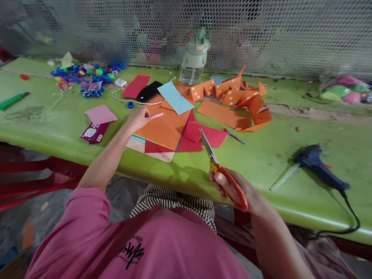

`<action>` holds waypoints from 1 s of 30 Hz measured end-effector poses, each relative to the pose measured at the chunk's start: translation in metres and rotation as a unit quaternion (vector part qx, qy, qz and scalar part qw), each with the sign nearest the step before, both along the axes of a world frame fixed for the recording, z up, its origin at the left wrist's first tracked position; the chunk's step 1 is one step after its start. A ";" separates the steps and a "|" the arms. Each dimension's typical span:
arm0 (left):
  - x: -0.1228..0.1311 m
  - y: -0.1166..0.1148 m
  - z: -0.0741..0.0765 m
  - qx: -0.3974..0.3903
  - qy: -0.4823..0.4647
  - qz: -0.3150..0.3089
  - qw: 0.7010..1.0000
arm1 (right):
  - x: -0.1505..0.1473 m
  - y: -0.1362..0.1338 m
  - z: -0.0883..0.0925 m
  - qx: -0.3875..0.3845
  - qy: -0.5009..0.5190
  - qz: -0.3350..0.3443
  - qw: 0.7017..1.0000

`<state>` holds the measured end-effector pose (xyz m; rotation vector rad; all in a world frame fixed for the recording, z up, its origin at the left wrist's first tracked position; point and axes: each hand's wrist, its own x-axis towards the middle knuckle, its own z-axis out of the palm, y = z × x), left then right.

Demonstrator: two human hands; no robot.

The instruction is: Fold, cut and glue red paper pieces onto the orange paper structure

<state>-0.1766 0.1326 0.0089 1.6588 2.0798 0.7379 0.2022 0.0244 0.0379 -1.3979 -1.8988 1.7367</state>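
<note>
My left hand (139,118) pinches a thin pink paper strip (157,116) over a stack of orange paper (165,128). In my right hand (229,186) is a pair of scissors (232,184) with red handles, held near the table's front edge. The blades point up and away, nearly closed. A light blue paper strip (176,97) lies on the stack's far side, and red paper sheets (192,143) stick out at its right. A pink paper square (101,114) rests partly on a purple packet (94,133) left of my left hand.
Folded orange paper strips (232,95) and a water bottle (194,60) stand behind the stack. A dark glue gun (319,164) lies at right with its cord over the front edge. Small colourful plastic pieces (90,75) and a green-handled tool (13,101) are at left.
</note>
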 end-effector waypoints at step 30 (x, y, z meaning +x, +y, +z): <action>0.165 -0.123 0.028 -0.072 -0.592 -0.180 0.782 | -0.035 0.002 0.023 0.158 0.207 -0.209 0.943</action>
